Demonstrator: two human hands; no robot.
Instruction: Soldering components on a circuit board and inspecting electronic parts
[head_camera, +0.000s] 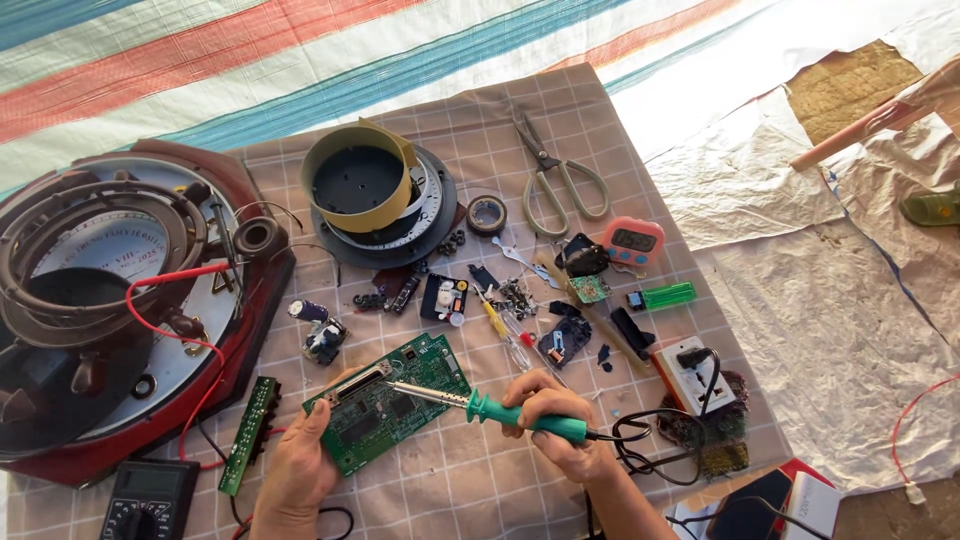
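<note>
A checked cloth (620, 170) covers the floor under everything. Far to the left of the left hand lies the biggest piece, a round red-rimmed appliance base (110, 300) with coiled rings and a red wire (165, 320) looping off it. Up and away from both hands sits a black round housing (375, 195) wrapped in a tan band, with a roll of black tape (487, 214) and a pair of scissors (555, 180) beyond it to the right.

Between the hands lies a green circuit board (395, 405), its long axis running from lower left to upper right. The left hand (300, 460) is the nearer one: it pinches the board's lower left edge, thumb on top, fingers under. The right hand (560, 425) is closed around the green handle of a soldering iron (470, 405), which lies nearly level and points left, so its metal tip sits over the board's upper middle, beside the grey connector; whether it touches I cannot tell.

Just left of the left hand lies a narrow green strip board (248, 435), and below that a black multimeter (148, 500). Right of the right hand is a white power socket (690, 375) with a black plug. Above the right hand lie a yellow-handled screwdriver (492, 320), a pink digital timer (633, 242) and a green lighter (665, 296).
</note>
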